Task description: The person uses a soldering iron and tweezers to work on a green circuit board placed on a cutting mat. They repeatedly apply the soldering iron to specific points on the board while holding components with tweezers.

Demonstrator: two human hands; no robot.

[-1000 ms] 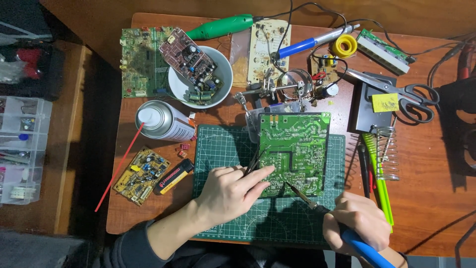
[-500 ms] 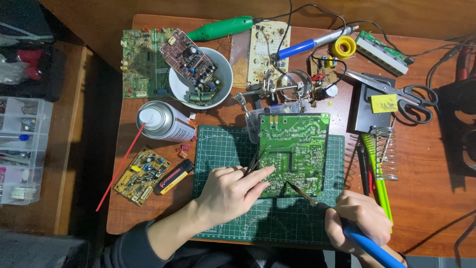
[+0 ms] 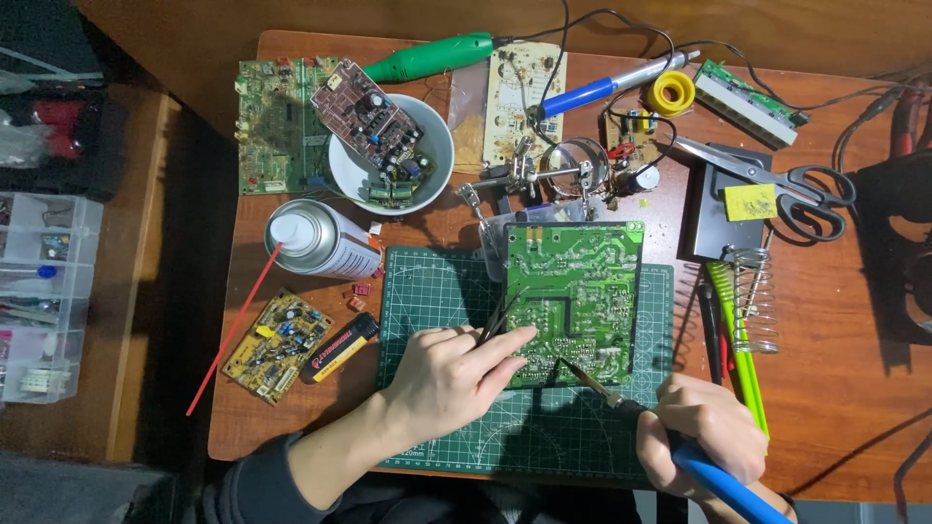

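A green circuit board (image 3: 578,296) lies solder side up on a dark green cutting mat (image 3: 437,291). My left hand (image 3: 451,374) rests on the mat at the board's lower left corner and holds thin tweezers (image 3: 495,315) that point up along the board's left edge. My right hand (image 3: 704,432) grips a blue-handled soldering iron (image 3: 714,475); its metal tip (image 3: 573,372) touches the board near its bottom edge, just right of my left index finger.
A white spray can (image 3: 320,238) with a red straw lies left of the mat. Behind are a white bowl (image 3: 432,136) holding boards, a helping-hands stand with magnifier (image 3: 573,170), scissors (image 3: 791,189), a second iron (image 3: 602,87), a solder spool (image 3: 672,93). A coil iron stand (image 3: 752,296) sits right.
Both hands stay almost still. The soldering iron tip has crept slightly left along the board's bottom edge, toward my left index finger.
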